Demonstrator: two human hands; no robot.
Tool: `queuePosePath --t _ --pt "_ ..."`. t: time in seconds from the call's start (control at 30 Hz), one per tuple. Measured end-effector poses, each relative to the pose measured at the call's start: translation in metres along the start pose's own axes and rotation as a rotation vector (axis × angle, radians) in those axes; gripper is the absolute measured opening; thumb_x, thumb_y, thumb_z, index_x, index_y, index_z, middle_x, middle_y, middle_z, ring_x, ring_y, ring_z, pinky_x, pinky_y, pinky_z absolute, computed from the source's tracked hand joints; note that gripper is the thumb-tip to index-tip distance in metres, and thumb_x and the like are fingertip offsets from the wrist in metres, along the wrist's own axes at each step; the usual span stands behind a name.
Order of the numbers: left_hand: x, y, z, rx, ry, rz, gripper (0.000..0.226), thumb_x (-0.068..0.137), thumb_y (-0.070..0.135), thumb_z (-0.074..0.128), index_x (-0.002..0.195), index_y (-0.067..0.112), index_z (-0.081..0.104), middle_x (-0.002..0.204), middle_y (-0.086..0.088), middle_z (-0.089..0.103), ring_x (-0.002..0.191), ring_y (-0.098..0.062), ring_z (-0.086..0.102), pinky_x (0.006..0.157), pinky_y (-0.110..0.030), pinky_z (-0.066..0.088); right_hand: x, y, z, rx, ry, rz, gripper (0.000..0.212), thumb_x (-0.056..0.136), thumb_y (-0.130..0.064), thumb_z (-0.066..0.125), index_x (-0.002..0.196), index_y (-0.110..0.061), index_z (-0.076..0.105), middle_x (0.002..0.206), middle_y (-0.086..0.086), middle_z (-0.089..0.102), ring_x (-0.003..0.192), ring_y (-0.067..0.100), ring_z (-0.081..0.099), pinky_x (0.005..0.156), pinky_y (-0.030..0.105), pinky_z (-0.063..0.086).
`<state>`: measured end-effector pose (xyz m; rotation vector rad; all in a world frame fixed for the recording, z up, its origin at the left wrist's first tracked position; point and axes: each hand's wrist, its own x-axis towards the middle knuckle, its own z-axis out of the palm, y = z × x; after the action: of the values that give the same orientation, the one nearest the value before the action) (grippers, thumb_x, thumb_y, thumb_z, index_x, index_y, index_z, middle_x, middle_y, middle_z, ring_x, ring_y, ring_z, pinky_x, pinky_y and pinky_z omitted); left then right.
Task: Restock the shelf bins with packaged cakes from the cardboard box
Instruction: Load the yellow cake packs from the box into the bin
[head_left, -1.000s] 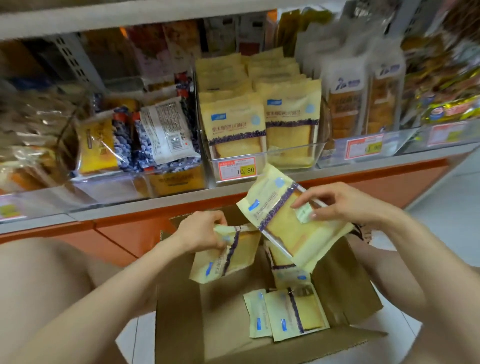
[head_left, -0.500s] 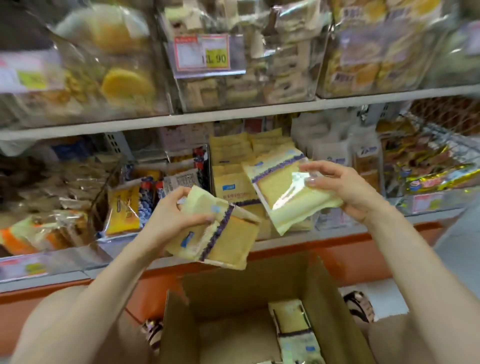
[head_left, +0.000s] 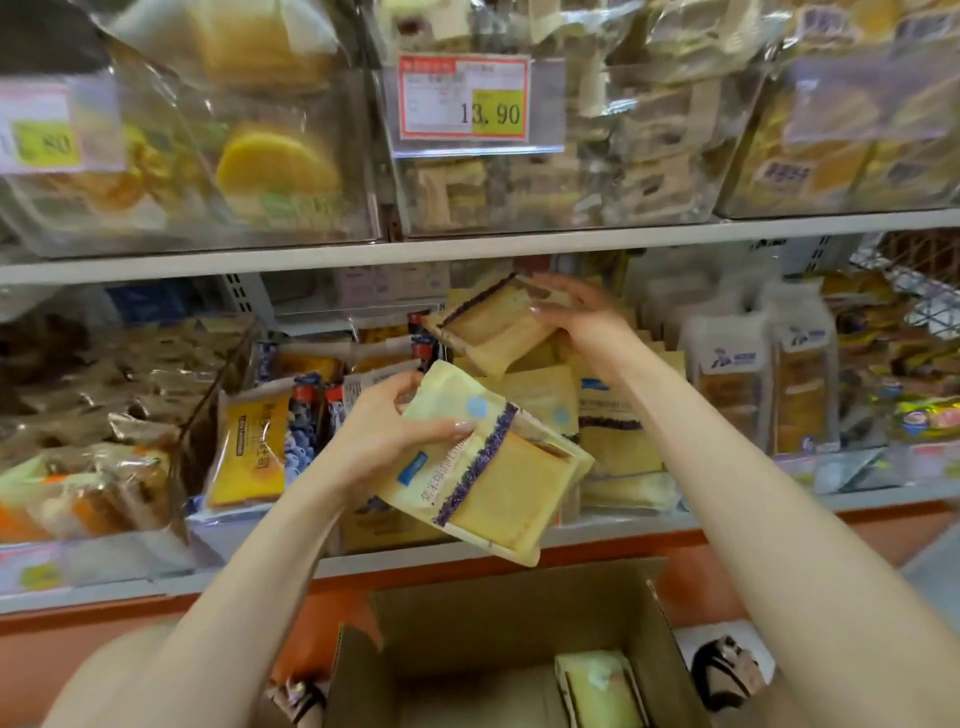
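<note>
My left hand (head_left: 387, 434) grips a pale yellow cake packet with a purple band (head_left: 488, 467) by its top edge, in front of the lower shelf. My right hand (head_left: 587, 322) holds a second cake packet (head_left: 493, 325) tilted over the clear bin (head_left: 618, 493), which is full of the same yellow packets standing in rows. The open cardboard box (head_left: 498, 639) sits below the shelf, with a cake packet (head_left: 597, 686) lying inside it.
Left of the bin stand blue-and-yellow cake packs (head_left: 260, 447). White bread bags (head_left: 753, 384) stand to its right. The upper shelf (head_left: 467, 249) carries clear bins of pastries and a price tag (head_left: 465, 98) reading 13.90. The floor shows at the lower right.
Both hands rose from the box toward the shelf, each with a packet. My right hand has moved its packet up and back over the bin; the view tilted up.
</note>
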<state>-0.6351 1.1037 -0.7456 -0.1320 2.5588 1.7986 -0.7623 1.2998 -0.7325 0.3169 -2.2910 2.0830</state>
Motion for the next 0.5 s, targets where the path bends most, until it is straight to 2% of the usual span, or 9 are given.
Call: queuePosePath --t 0.07,0.13,0.23,0.33,0.4,0.5 --pt "0.001 0.0 0.0 0.013 -0.005 0.001 0.04 0.068 0.021 0.082 0.1 0.024 0.058 0.096 -0.004 0.071 0.082 -0.021 0.07 0.077 -0.043 0.058 0.002 0.0 0.007 -0.116 0.068 -0.028 0.033 0.086 -0.004 0.064 0.117 -0.015 0.062 0.121 -0.003 0.054 0.107 0.01 0.051 0.09 0.019 0.042" --pt "0.0 0.0 0.003 0.019 -0.015 -0.008 0.043 0.068 0.022 0.082 0.103 0.023 0.057 0.097 -0.004 0.071 0.082 -0.022 0.07 0.077 -0.044 0.058 0.001 0.005 0.009 -0.155 0.207 -0.063 0.024 0.086 -0.005 0.064 0.11 -0.01 0.065 0.112 -0.002 0.059 0.106 0.013 0.055 0.083 0.018 0.042" --pt "-0.003 0.0 0.01 0.014 -0.025 -0.006 0.042 0.068 0.022 0.082 0.102 0.022 0.058 0.092 -0.002 0.072 0.077 -0.02 0.071 0.073 -0.041 0.059 -0.001 0.012 0.007 -0.139 0.341 -0.066 0.023 0.089 -0.009 0.062 0.112 -0.009 0.064 0.117 0.003 0.064 0.107 0.016 0.059 0.082 0.017 0.043" --pt "-0.007 0.001 0.012 0.027 -0.026 0.001 0.04 0.068 0.022 0.081 0.102 0.02 0.058 0.09 0.0 0.072 0.076 -0.018 0.071 0.071 -0.036 0.059 -0.005 0.01 0.005 -0.349 0.177 -0.004 0.035 0.09 -0.021 0.062 0.125 -0.016 0.057 0.129 0.001 0.056 0.113 0.017 0.055 0.084 0.02 0.042" --pt "-0.007 0.002 0.013 0.034 -0.028 0.005 0.04 0.069 0.023 0.081 0.102 0.02 0.058 0.09 0.0 0.071 0.076 -0.018 0.071 0.07 -0.035 0.059 -0.008 0.008 0.001 -0.485 0.057 -0.052 0.042 0.086 -0.025 0.067 0.126 -0.02 0.056 0.134 0.001 0.052 0.119 0.018 0.052 0.087 0.022 0.042" --pt "-0.008 0.002 0.015 0.013 -0.025 0.005 0.039 0.07 0.021 0.08 0.101 0.021 0.058 0.089 0.001 0.07 0.075 -0.015 0.07 0.065 -0.029 0.058 -0.012 0.009 -0.01 -0.6 -0.107 -0.126 0.048 0.076 -0.03 0.077 0.121 -0.028 0.06 0.142 -0.001 0.044 0.13 0.017 0.042 0.103 0.028 0.036"
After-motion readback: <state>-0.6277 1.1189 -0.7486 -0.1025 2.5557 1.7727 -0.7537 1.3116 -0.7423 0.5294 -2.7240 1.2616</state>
